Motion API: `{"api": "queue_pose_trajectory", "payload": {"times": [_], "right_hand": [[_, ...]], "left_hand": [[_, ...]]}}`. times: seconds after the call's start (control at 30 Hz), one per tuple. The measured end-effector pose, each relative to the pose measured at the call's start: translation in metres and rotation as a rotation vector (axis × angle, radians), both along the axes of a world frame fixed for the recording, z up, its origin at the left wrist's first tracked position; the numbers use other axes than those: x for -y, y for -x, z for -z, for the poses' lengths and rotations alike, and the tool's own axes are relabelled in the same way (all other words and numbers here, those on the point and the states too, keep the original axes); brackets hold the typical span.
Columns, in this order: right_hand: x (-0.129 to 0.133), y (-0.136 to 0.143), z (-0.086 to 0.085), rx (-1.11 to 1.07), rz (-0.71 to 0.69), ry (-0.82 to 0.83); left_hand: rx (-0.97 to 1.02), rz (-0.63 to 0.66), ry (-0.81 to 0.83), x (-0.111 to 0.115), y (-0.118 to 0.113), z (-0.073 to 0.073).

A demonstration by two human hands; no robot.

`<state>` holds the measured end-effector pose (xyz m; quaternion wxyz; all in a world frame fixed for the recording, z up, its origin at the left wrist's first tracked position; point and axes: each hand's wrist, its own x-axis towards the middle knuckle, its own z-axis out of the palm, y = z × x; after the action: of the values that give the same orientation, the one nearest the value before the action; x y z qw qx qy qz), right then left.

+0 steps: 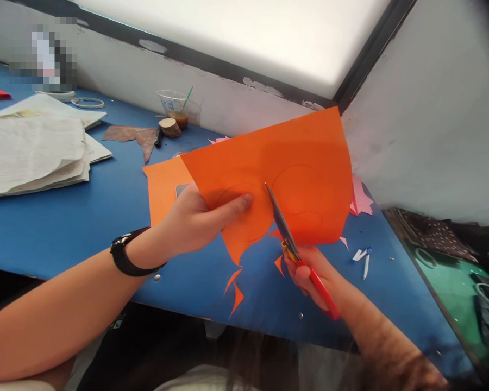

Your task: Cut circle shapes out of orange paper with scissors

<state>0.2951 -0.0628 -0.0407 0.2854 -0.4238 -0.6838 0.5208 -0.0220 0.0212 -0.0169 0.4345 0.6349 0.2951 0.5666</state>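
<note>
I see the left hand (198,220) pinching an orange sheet (287,160); the right hand (320,266), its grip around red-handled scissors (287,234), points them toward eleven o'clock.

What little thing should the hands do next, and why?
Probably the left hand should turn the orange paper slightly: the red-handled scissors in the right hand point up between two drawn curves, so turning might line the scissors up with one.
</note>
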Motion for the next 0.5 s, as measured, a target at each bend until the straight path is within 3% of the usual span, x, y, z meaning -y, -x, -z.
{"api": "queue_pose_trajectory", "payload": {"times": [0.17,0.3,0.5], "right_hand": [[-0.016,-0.007,0.017,0.007,-0.103,-0.044],[-0.015,-0.007,0.017,-0.002,-0.074,-0.048],[-0.012,-0.006,0.015,-0.016,-0.084,-0.073]], "left_hand": [[-0.002,0.031,0.028,-0.002,0.000,-0.003],[0.011,0.117,0.019,-0.003,0.000,-0.006],[0.008,0.120,-0.008,-0.003,-0.001,-0.014]]}}
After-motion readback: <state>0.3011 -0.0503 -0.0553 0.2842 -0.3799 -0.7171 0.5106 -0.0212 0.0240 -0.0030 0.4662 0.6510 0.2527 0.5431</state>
